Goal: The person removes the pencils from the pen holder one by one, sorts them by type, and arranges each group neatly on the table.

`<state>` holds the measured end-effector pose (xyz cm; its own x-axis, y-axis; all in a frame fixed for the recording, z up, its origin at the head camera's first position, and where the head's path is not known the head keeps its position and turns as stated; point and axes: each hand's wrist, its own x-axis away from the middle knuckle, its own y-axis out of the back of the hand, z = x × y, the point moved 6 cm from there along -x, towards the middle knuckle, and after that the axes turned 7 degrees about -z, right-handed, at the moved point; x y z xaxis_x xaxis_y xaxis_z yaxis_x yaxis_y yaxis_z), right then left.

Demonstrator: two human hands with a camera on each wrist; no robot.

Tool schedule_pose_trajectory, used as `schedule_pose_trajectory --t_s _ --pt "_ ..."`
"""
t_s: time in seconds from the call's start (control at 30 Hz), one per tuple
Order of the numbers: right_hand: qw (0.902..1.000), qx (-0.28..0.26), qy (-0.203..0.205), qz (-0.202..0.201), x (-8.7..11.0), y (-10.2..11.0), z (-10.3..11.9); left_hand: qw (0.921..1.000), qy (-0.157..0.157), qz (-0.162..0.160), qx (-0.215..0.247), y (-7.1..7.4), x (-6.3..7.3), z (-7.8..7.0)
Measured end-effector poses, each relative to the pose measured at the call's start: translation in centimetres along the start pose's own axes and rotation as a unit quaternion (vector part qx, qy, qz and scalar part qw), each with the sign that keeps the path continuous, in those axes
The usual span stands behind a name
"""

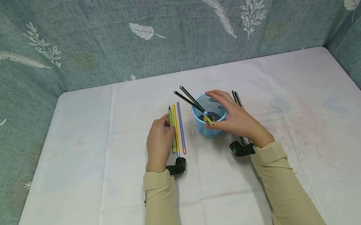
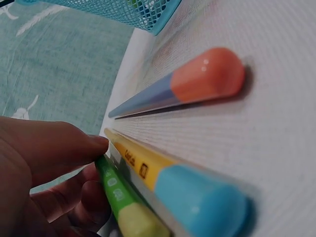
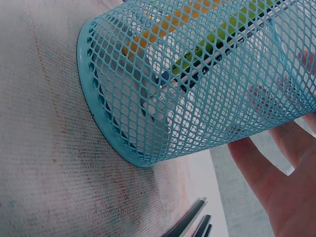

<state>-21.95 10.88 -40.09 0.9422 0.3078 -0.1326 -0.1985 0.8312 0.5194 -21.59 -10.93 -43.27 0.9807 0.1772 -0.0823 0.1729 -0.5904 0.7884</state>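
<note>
Green pencil (image 1: 173, 142): at the left of the coloured row on the white table (image 1: 75, 206), long axis running nearly straight away from the person, dark tip at the far end, pale rounded end at the near end; can't really tell if it's lifted off the cloth
Left hand (image 1: 159, 141): pinching the green pencil, thumb on one side and bent fingers on the other, so basically no gap beyond the pencil itself
Yellow pencil (image 1: 176, 136): just right of the green one, roughly parallel, blue end toward the person
Purple pencil (image 1: 181, 128): next one over, same direction, orange-red end nearest the person
Mesh cup (image 1: 204, 130): blue, right of the row, with two black pencils (image 1: 185, 99) sticking out toward the far left
Right hand (image 1: 234, 120): spread about as wide as the cup, holding it near the rim, thumb on the near side, fingers round the far side
Dark sticks (image 1: 235, 96): lying right of the cup, partly hidden by that hand
</note>
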Motion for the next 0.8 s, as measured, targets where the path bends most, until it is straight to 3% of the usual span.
schedule_pose_trajectory --t_s 0.3,0.57,0.8 --pt "0.9997 -0.018 -0.003 0.013 0.9 0.7 3.5 0.9998 0.002 0.006 -0.017 -0.2 0.0 0.2" --pt "1.0 -0.005 0.005 0.003 0.2 0.2 0.8 0.9999 0.0 -0.002 -0.016 -0.1 0.0 0.1" --pt "0.9998 -0.011 0.008 0.013 0.9 0.7 3.6 0.9994 -0.015 -0.022 0.023 0.8 0.0 -0.7"
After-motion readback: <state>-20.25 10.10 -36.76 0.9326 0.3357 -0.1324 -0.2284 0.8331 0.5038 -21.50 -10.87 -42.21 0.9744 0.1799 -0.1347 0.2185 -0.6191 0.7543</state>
